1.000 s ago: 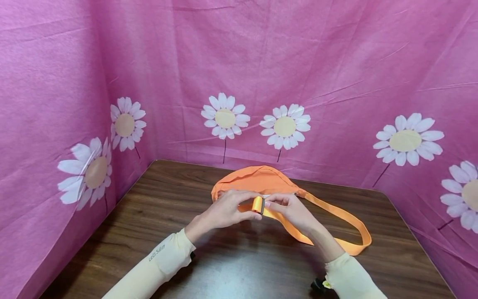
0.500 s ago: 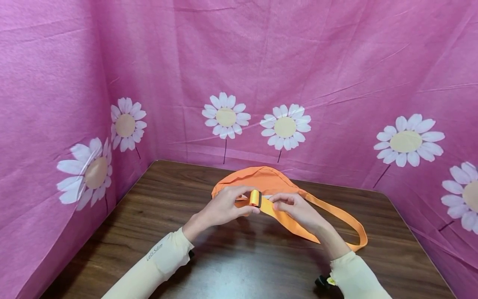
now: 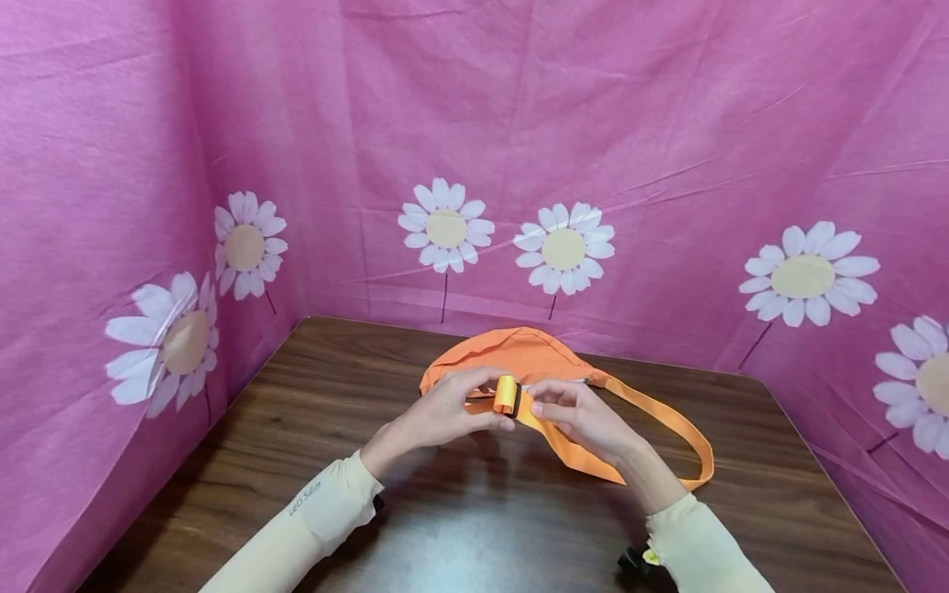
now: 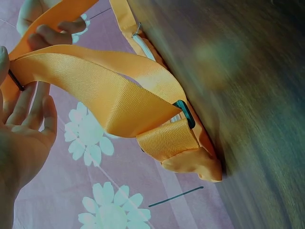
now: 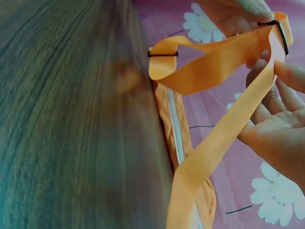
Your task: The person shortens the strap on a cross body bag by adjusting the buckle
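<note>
An orange waist bag (image 3: 511, 354) lies on the table, its zipper edge toward me. My left hand (image 3: 445, 412) holds the strap's folded loop (image 3: 506, 395) at the black slider buckle (image 3: 516, 400), raised in front of the bag. Just right of that buckle, my right hand (image 3: 586, 418) pinches the orange strap (image 5: 224, 129) between thumb and fingers. In the left wrist view, a second black ring (image 4: 185, 113) joins the strap to the bag's end. From there the strap rises in a doubled band to the left hand.
The dark wooden table (image 3: 445, 519) ends at a pink curtain (image 3: 630, 99) printed with white daisies, which hangs behind and at both sides. The rest of the strap curves across the table at right and back to the bag's right end.
My right hand moved right along the strap, then back left toward the buckle. The buckle and left hand rose slightly. The strap's curve on the right has drawn in leftward.
</note>
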`<action>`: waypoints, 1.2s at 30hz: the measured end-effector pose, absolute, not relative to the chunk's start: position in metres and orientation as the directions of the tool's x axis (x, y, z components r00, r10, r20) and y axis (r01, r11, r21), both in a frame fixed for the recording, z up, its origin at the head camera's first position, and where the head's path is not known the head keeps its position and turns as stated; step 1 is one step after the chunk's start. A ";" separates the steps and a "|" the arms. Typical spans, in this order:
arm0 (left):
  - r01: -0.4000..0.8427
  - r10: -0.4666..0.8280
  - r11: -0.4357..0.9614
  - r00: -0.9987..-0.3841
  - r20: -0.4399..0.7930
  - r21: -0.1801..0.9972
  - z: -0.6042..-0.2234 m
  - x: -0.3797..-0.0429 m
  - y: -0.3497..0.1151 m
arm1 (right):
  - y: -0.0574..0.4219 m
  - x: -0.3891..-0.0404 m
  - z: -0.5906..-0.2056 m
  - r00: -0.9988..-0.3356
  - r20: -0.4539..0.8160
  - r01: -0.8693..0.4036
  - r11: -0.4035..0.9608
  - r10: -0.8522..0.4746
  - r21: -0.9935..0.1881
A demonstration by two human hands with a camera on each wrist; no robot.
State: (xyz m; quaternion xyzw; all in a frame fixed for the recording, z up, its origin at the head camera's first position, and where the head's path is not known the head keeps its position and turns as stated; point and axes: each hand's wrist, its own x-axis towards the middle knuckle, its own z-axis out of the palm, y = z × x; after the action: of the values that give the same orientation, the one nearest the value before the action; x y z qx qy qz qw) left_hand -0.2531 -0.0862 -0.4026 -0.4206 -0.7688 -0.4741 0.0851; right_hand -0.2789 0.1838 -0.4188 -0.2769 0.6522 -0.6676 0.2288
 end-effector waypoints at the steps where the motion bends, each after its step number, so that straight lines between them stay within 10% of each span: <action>1: 0.729 0.568 0.196 -0.629 0.530 0.656 -0.402 -0.253 -0.086 | 0.183 -0.278 -0.417 -0.739 0.078 -0.054 -0.057 -0.669 -0.997; 19: 0.766 0.572 0.229 -0.605 0.554 0.600 -0.403 -0.253 -0.093 | 0.168 -0.268 -0.400 -0.855 -0.093 0.008 0.166 -0.510 -0.986; 36: 0.694 0.563 0.174 -0.652 0.508 0.698 -0.404 -0.254 -0.087 | 0.180 -0.267 -0.400 -0.846 0.006 -0.160 0.244 -0.533 -0.957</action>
State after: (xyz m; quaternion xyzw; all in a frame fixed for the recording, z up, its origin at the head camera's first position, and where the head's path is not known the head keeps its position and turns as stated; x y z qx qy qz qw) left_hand -0.2537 -0.0871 -0.4040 -0.4116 -0.7633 -0.4934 0.0667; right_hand -0.2667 0.1803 -0.4002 -0.2243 0.7715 -0.5726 0.1629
